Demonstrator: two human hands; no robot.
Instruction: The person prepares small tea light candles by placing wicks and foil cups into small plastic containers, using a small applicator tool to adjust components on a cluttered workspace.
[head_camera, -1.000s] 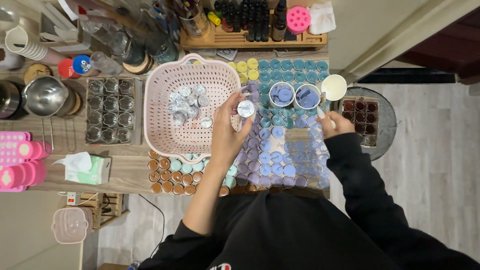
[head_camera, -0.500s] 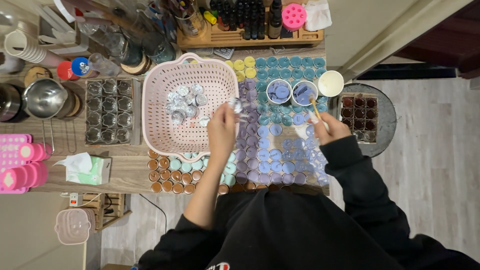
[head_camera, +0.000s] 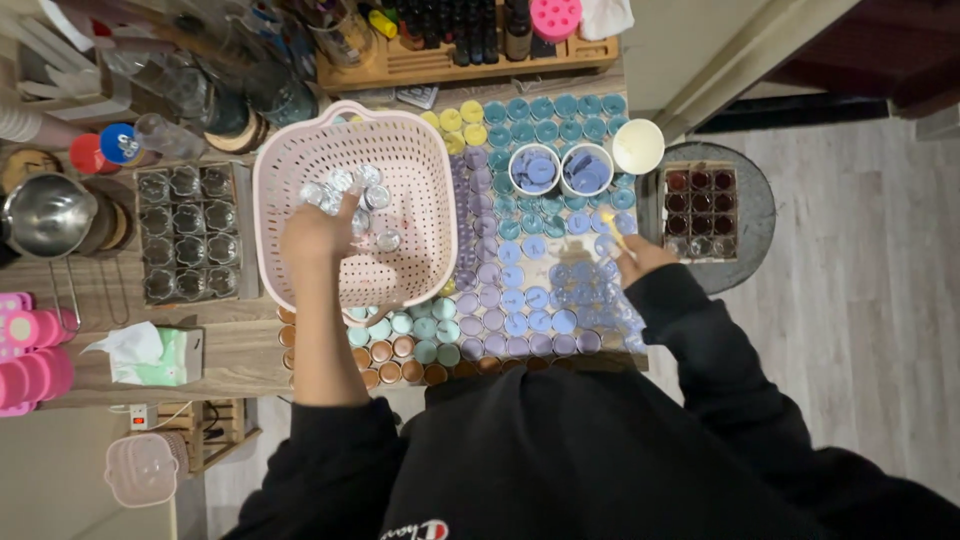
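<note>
Crowded with rows of small coloured candle cups (head_camera: 520, 300), the wooden table (head_camera: 240, 350) left me little room. To pick cleanly, I judged one clear cup (head_camera: 345, 190) should be pinched by its rim. My left hand (head_camera: 318, 232) was in the pink basket (head_camera: 300, 140), fingers curled over the cups. My right hand (head_camera: 635, 258) gripped a thin stick (head_camera: 612, 222).
</note>
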